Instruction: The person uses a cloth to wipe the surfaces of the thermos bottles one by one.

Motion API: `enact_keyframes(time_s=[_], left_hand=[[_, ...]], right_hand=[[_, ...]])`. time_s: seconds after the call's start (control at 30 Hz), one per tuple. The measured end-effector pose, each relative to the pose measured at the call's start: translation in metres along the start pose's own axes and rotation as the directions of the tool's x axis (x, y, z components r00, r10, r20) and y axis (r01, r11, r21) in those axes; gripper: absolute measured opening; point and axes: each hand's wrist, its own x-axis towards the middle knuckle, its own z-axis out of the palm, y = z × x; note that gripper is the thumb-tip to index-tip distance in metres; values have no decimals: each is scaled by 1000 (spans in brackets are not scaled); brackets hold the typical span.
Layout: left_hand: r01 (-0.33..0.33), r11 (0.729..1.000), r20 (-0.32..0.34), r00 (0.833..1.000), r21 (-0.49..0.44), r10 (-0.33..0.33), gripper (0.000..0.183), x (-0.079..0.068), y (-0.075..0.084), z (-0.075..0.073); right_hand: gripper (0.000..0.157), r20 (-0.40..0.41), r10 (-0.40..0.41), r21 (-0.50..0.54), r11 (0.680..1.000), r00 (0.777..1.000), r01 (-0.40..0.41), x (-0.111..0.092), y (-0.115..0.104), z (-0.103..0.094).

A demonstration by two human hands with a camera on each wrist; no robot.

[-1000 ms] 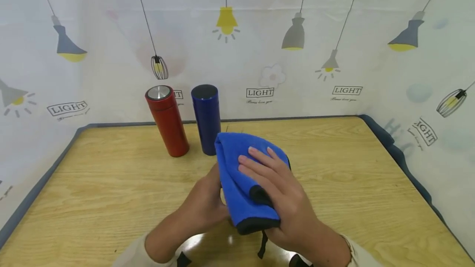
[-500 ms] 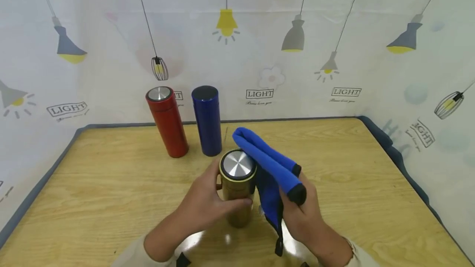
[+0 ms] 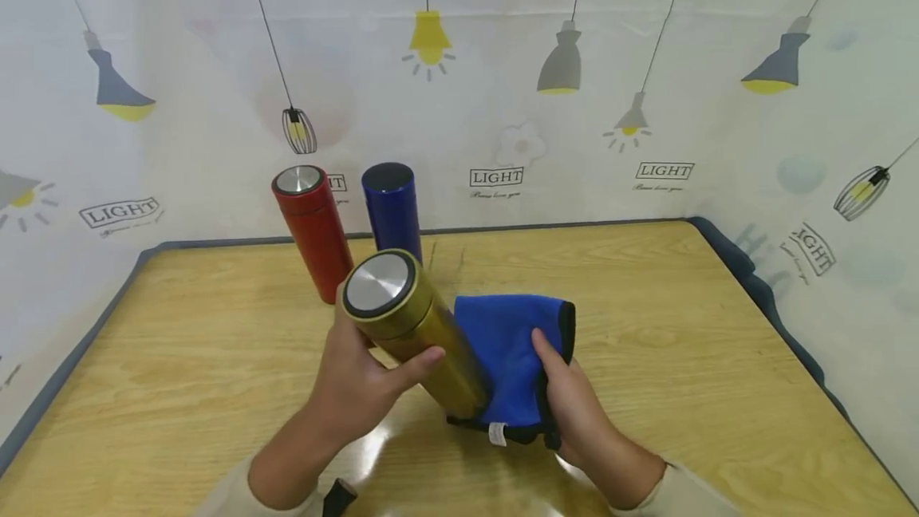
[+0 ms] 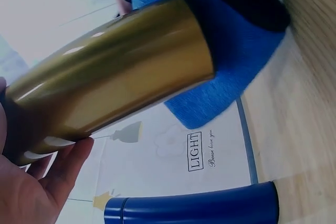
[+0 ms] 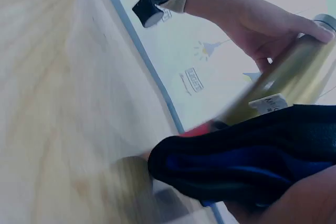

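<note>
My left hand (image 3: 355,389) grips a gold thermos flask (image 3: 431,341) with a silver-topped lid, its thumb across the near side. The flask leans, lid toward the left and base toward the right. In my right hand (image 3: 581,405) is a folded blue cloth (image 3: 510,349) with black edging and a small white tag, the thumb lying on top. The flask's base end lies against the cloth. In the left wrist view the flask (image 4: 115,77) is close up, with the cloth (image 4: 236,56) behind its base. The right wrist view shows the cloth's folded black edge (image 5: 236,135).
A red thermos flask (image 3: 312,230) and a blue thermos flask (image 3: 391,210) stand upright at the back left of the wooden table (image 3: 682,357). The gold flask partly covers the blue one. A printed curtain (image 3: 502,62) hangs behind.
The cloth came off the top of the gold flask and moved to its right side, down by the base. My left hand has lifted the flask and tilted its lid leftward.
</note>
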Motion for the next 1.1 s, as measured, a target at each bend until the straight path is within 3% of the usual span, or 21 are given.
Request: enact_keyframes(time_s=[0.17, 0.37, 0.5, 0.67, 0.8, 0.97, 1.1], left_hand=[[-47, 997, -8, 999, -67, 47, 77, -1, 2, 2], [-41, 999, -29, 999, -29, 41, 78, 3, 1, 1], [-14, 1000, -49, 999, 18, 15, 78, 6, 0, -2], [34, 999, -31, 999, 14, -33, 82, 4, 3, -1], [67, 997, -94, 994, 33, -64, 81, 6, 5, -5], [115, 985, -197, 976, 128, -88, 84, 9, 8, -30], [192, 950, -281, 952, 245, -120, 86, 10, 4, -70]], right_hand=[[56, -9, 69, -11, 998, 998, -69, -2, 7, 2], [69, -11, 79, -25, 997, 997, -79, -2, 7, 1], [68, -25, 68, -24, 997, 997, -68, -1, 7, 0], [70, -1, 80, -24, 997, 997, -80, -2, 10, 2], [73, 58, 92, -26, 996, 994, -91, -4, 9, 3], [78, 63, 127, -69, 990, 990, -123, -8, 6, 3], [81, 102, 166, -123, 981, 981, -153, -11, 10, 4]])
